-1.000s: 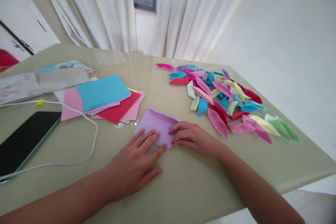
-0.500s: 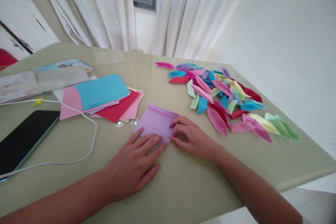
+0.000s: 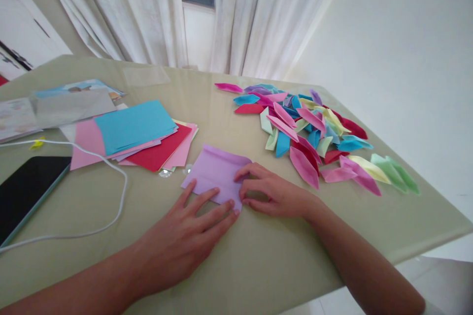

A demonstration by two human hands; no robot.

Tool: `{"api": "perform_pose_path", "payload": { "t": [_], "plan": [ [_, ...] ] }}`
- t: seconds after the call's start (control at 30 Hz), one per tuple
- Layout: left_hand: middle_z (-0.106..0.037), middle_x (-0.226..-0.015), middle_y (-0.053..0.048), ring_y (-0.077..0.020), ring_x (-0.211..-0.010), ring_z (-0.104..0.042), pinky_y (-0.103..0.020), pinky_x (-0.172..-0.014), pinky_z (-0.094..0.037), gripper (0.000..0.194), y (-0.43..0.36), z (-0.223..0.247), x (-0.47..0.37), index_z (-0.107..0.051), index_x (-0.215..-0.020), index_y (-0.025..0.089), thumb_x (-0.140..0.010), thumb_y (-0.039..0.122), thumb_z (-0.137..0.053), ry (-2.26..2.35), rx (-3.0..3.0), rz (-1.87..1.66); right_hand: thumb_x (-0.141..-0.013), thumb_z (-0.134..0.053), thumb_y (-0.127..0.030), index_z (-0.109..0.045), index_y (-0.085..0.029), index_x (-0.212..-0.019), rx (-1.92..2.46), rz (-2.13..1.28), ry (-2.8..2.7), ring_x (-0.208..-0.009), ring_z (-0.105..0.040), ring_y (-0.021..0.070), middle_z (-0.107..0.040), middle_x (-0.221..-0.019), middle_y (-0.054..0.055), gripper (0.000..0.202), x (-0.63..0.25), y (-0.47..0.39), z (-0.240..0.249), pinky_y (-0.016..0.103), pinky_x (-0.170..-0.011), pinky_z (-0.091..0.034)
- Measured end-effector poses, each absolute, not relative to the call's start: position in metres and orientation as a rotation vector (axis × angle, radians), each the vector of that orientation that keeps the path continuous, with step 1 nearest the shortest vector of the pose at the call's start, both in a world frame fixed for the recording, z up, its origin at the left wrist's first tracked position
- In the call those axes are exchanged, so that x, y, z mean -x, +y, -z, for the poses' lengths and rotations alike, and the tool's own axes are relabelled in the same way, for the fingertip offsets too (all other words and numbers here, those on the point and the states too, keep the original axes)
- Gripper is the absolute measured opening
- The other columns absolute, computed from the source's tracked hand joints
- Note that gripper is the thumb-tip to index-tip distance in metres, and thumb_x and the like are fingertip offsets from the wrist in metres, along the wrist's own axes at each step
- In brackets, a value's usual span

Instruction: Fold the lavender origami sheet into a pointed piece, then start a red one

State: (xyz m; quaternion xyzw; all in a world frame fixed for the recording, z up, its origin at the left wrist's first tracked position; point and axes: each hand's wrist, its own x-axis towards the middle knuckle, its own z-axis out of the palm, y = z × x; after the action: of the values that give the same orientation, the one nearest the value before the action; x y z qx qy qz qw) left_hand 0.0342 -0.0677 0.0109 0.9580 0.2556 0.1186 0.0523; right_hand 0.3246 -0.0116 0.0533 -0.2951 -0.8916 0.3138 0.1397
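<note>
A creased purple paper lies on the table in front of me, its far edge slightly raised. My left hand has its fingers spread, the tips resting along the paper's near edge. At the paper's right side, my right hand pinches the near right corner between thumb and fingers. The fingertips of both hands are close together there.
Folded paper pieces in many colours are heaped at the right. Left of the purple paper are stacked coloured sheets, clear packets, a black phone and a white cable. Curtains hang behind the table.
My left hand's fingers have spread wider and its thumb has come in out of sight. The view has shifted slightly. My right hand stays at the paper's right side.
</note>
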Motion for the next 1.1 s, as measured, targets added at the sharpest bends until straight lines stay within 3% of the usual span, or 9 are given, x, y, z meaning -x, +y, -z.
{"api": "perform_pose_path", "payload": {
  "t": [0.13, 0.23, 0.4, 0.6, 0.7, 0.83, 1.1],
  "plan": [
    [-0.057, -0.160, 0.001, -0.0329, -0.152, -0.042, -0.064, -0.132, -0.005, 0.058, -0.070, -0.010, -0.034, -0.051, -0.157, 0.031, -0.102, 0.013, -0.050, 0.808, -2.898, -0.373, -0.092, -0.068, -0.013, -0.069, -0.022, -0.100, 0.905, -0.846, -2.548, -0.121, -0.061, 0.0254, -0.063, -0.125, 0.010, 0.011, -0.321, -0.013, -0.051, 0.042, -0.109, -0.051],
    [-0.057, -0.160, 0.001, -0.0310, -0.152, -0.041, -0.058, -0.134, -0.009, 0.056, -0.069, -0.009, -0.033, -0.052, -0.156, 0.028, -0.102, 0.013, -0.051, 0.790, -2.914, -0.407, -0.089, -0.075, -0.016, -0.070, -0.022, -0.107, 0.876, -0.855, -2.559, -0.124, -0.060, 0.0258, -0.062, -0.128, 0.010, 0.020, -0.321, -0.012, -0.052, 0.043, -0.112, -0.049],
    [-0.060, -0.155, -0.005, -0.0243, -0.146, -0.049, -0.044, -0.135, -0.015, 0.054, -0.065, -0.008, -0.029, -0.051, -0.156, 0.018, -0.102, 0.013, -0.051, 0.674, -2.927, -0.453, -0.102, -0.068, -0.026, -0.071, -0.021, -0.108, 0.804, -0.799, -2.613, -0.122, -0.062, 0.0234, -0.066, -0.127, 0.011, 0.008, -0.321, -0.009, -0.049, 0.040, -0.110, -0.050],
    [-0.060, -0.154, -0.008, -0.0264, -0.148, -0.048, -0.049, -0.133, -0.024, 0.045, -0.067, -0.009, -0.027, -0.062, -0.142, 0.019, -0.099, 0.011, -0.051, 0.715, -2.882, -0.477, -0.109, -0.056, -0.025, -0.068, -0.019, -0.107, 0.778, -0.612, -2.635, -0.109, -0.066, 0.0221, -0.072, -0.112, 0.009, 0.013, -0.313, -0.012, -0.041, 0.039, -0.101, -0.054],
    [-0.062, -0.151, -0.009, -0.0251, -0.145, -0.051, -0.047, -0.133, -0.023, 0.048, -0.067, -0.010, -0.028, -0.060, -0.145, 0.016, -0.099, 0.009, -0.050, 0.713, -2.891, -0.498, -0.107, -0.058, -0.024, -0.067, -0.018, -0.105, 0.819, -0.578, -2.619, -0.106, -0.066, 0.0230, -0.072, -0.111, 0.010, 0.011, -0.310, -0.015, -0.039, 0.039, -0.098, -0.055],
    [-0.062, -0.152, -0.009, -0.0250, -0.144, -0.051, -0.047, -0.134, -0.020, 0.054, -0.067, -0.010, -0.029, -0.053, -0.152, 0.012, -0.099, 0.008, -0.049, 0.710, -2.913, -0.508, -0.103, -0.060, -0.020, -0.066, -0.018, -0.103, 0.885, -0.580, -2.561, -0.108, -0.065, 0.0238, -0.069, -0.114, 0.011, 0.006, -0.306, -0.020, -0.036, 0.040, -0.098, -0.055],
    [-0.060, -0.156, -0.003, -0.0248, -0.146, -0.048, -0.048, -0.135, -0.017, 0.059, -0.065, -0.009, -0.028, -0.050, -0.156, 0.017, -0.098, 0.006, -0.048, 0.691, -2.913, -0.451, -0.095, -0.069, -0.018, -0.070, -0.021, -0.105, 0.818, -0.779, -2.590, -0.124, -0.060, 0.0244, -0.066, -0.127, 0.010, 0.010, -0.312, -0.019, -0.046, 0.043, -0.111, -0.048]
  ]
}}
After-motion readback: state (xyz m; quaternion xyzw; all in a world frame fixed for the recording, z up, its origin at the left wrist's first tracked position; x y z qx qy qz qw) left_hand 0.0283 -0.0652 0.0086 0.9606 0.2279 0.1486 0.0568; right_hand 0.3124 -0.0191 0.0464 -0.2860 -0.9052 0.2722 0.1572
